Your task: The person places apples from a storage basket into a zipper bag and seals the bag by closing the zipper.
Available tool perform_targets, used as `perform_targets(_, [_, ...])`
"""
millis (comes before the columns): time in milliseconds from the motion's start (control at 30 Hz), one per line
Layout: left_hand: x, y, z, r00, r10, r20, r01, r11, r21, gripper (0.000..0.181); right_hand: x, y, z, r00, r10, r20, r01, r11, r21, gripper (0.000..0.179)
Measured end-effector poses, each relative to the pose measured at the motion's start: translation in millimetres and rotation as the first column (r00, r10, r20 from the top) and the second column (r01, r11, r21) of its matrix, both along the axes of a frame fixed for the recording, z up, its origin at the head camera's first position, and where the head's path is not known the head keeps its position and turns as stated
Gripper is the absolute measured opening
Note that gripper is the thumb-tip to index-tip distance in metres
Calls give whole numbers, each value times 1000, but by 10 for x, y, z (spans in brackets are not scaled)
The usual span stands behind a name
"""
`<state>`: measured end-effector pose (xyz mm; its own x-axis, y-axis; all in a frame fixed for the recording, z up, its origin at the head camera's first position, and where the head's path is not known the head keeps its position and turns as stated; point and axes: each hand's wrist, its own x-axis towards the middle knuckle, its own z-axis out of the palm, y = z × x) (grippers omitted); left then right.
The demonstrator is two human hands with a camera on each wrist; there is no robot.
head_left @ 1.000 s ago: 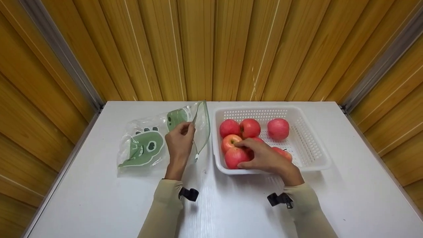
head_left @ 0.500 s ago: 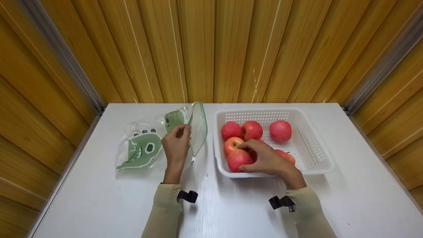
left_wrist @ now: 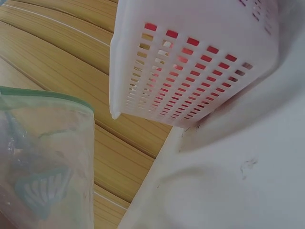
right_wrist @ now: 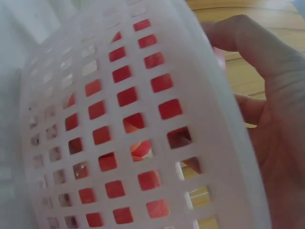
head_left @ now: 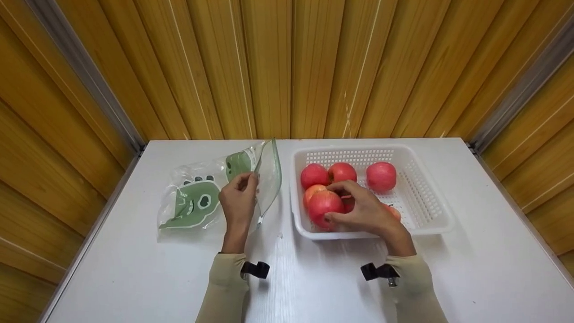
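In the head view my left hand pinches the opening edge of a clear zip bag printed with green cartoon figures. The bag lies on the table, its mouth held partly apart and facing right. My right hand grips a red apple at the front left of a white plastic basket, thumb in front and fingers behind. Other apples lie around it, such as a paler one mostly hidden behind it. In the right wrist view the basket wall covers most of the held apple.
Two apples touch at the basket's back left, one of them a red apple. A lone apple sits further right. The white table meets a wood-patterned wall behind. A strip of table separates bag and basket.
My right hand has closed in on the front apple and lifted it slightly, covering more of the paler apple behind. The left hand keeps its pinch on the bag with little movement.
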<state>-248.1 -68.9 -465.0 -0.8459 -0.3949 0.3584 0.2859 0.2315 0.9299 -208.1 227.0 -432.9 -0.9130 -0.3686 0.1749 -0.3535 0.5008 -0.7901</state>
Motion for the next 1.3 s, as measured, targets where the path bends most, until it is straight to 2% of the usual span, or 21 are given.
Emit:
perform_targets(200, [7,-19,-2,1000,1,9,-1,1000,5,13,4,-28,11,999,-33,-20,31,997,-76,68])
perform_targets(400, [-18,-4,-48,1000,8,23,-8,1000,-8,14,28,-42,-38,994,-96,-51,90,990,-105,71])
perform_targets(667, [-59,14,-61,998,27,53,-25,999,-30,14,63,-100,-86,981,-180,-66,163,965,-207,67])
perform_targets(767, [-124,22,-10,999,16,39,-15,1000,-23,15,21,-110,-39,975,-212,-71,190,953,-236,67])
perform_targets(867, [-205,67,93,1000,-12,13,12,1000,-11,17,-17,-94,47,969,-230,-85,199,941,-275,67])
perform_targets(967, [-242,110,173,1000,-23,3,23,1000,-4,17,-18,-86,119,964,-246,-100,208,934,-292,68])
perform_targets(1100, [-193,113,187,1000,-15,12,15,1000,-5,17,18,-111,121,955,-271,-117,221,919,-326,67])
perform_targets(1300, [-18,88,76,998,-26,55,26,1000,-15,18,134,-184,4,943,-301,-143,230,897,-377,66])
